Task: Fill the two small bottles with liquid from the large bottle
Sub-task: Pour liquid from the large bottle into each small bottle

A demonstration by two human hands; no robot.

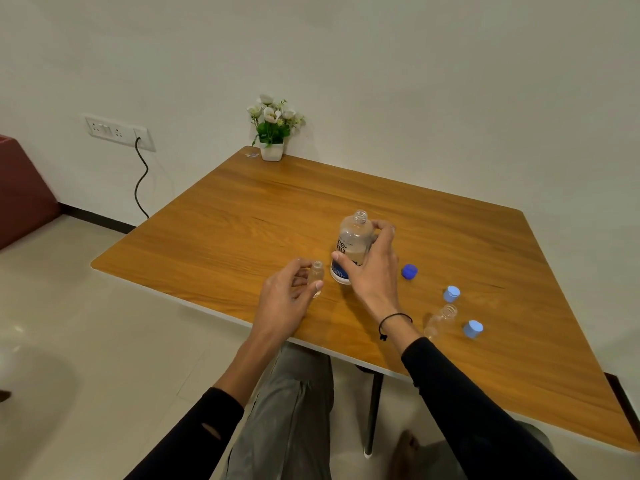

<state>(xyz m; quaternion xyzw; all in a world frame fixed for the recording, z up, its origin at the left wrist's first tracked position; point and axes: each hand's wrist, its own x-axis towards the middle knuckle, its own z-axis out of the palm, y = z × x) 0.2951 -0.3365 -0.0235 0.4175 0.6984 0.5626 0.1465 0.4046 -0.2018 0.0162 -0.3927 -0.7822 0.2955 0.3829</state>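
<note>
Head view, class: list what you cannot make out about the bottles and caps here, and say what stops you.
- Large bottle: its label is mostly covered by the right hand, so the text cannot be read.
- Small bottle in the left hand: its liquid level is unclear, because the fingers cover its base.
- Second small bottle: clear glass, too small to tell whether it is full or empty.
- Three blue caps: too small to match to bottles.
</note>
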